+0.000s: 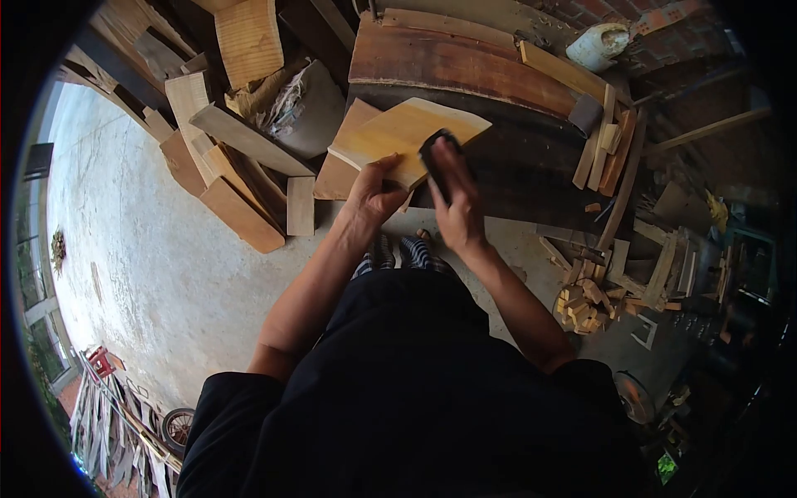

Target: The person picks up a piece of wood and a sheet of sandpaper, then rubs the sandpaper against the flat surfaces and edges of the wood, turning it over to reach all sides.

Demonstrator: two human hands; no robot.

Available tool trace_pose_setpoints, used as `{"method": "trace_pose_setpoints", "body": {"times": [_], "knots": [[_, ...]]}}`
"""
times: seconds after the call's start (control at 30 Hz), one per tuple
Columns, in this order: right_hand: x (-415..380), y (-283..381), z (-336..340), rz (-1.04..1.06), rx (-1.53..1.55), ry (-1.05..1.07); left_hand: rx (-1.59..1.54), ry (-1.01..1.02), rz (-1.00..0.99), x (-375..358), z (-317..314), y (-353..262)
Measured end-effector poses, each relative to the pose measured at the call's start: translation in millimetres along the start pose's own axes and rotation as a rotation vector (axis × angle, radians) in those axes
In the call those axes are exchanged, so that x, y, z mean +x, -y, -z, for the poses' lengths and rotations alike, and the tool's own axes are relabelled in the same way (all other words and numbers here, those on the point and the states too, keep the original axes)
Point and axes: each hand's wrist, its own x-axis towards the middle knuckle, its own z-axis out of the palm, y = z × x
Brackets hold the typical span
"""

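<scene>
A pale yellow wooden board (407, 133) is tilted above the bench in front of me. My left hand (375, 191) grips its near edge, thumb on top and the other fingers hidden beneath. On the board's right-hand edge, my right hand (458, 203) presses a black sanding block (432, 158), its fingers laid along the block's back and slightly blurred. A browner flat board (330, 184) lies behind and below the yellow one, partly covered by it.
The dark wooden bench (531, 162) carries a long reddish-brown plank (448, 62), wood strips (610, 153) and a grey block (585, 114). Planks and a sack (314, 108) lean at the left. Offcuts (585, 305) are heaped on the concrete floor (166, 274) at right.
</scene>
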Motion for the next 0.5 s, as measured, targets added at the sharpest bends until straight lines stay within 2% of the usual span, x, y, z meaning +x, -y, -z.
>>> {"method": "trace_pose_setpoints", "body": {"times": [0.03, 0.07, 0.13, 0.2, 0.27, 0.3, 0.33, 0.37, 0.4, 0.43, 0.47, 0.5], "knots": [[-3, 20, 7, 0.083, 0.030, 0.093, -0.043, 0.079, 0.093, 5, 2, -5], [3, 16, 10, 0.088, 0.022, 0.080, -0.086, 0.157, 0.189, 11, 1, -7], [16, -4, 18, 0.150, -0.088, 0.051, -0.133, 0.193, 0.169, 7, -11, 4], [38, -56, 17, -0.110, -0.024, -0.136, -0.040, -0.052, -0.128, -12, -47, 25], [42, -47, 18, -0.050, -0.034, -0.131, -0.021, -0.041, -0.140, -7, -54, 22], [35, -28, 14, 0.092, -0.108, -0.086, -0.014, -0.014, -0.142, 0, -50, 16], [30, -1, 15, 0.143, -0.073, 0.002, -0.009, 0.009, -0.140, 10, -40, 10], [26, 12, 15, 0.207, -0.071, 0.078, -0.018, 0.293, 0.077, 25, -15, -13], [24, 18, 15, 0.268, -0.069, 0.154, -0.016, 0.296, 0.074, 24, -21, -14], [30, 9, 15, 0.269, -0.065, 0.155, -0.029, 0.146, -0.021, 24, -25, -11], [41, -14, 15, 0.235, -0.111, 0.070, -0.042, -0.006, -0.114, 20, -32, -7], [54, -38, 16, 0.204, -0.159, -0.017, -0.019, -0.025, -0.159, 7, -46, -1]]}}
